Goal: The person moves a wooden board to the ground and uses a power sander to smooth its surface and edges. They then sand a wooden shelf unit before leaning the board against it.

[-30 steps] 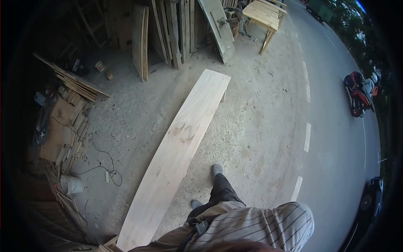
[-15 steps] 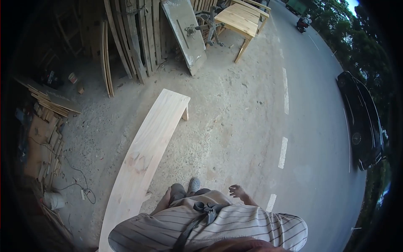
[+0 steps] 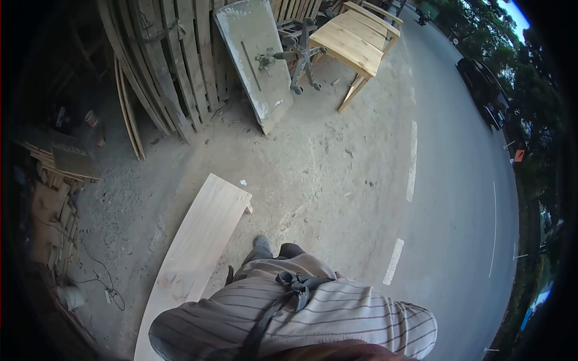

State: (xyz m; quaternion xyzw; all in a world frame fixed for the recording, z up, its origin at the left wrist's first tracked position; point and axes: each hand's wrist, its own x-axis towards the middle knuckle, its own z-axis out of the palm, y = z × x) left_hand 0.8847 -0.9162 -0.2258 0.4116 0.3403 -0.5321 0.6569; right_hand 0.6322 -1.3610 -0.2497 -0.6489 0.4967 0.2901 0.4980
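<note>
Neither of my hands shows in the head view; my striped shirt (image 3: pixel 313 319) fills the bottom of the frame and covers where they would be. A long pale wooden plank (image 3: pixel 195 246) lies raised a little off the ground just to my left, its far end near a small support leg (image 3: pixel 248 209). My grey shoe (image 3: pixel 262 242) is on the gritty ground beside the plank's far end.
Boards (image 3: pixel 162 66) and a grey slab (image 3: pixel 253 57) lean against the wall ahead, with a chair base (image 3: pixel 299 54) and wooden table (image 3: pixel 355 42) beside them. Scrap wood (image 3: pixel 54 180), a cable (image 3: pixel 108 295) and a white bucket (image 3: pixel 71 296) lie left. A road with a black car (image 3: pixel 484 90) runs right.
I have walked forward along the plank toward the leaning boards. My right hand, seen half a second ago, has dropped out of view. The black car has moved farther up the road.
</note>
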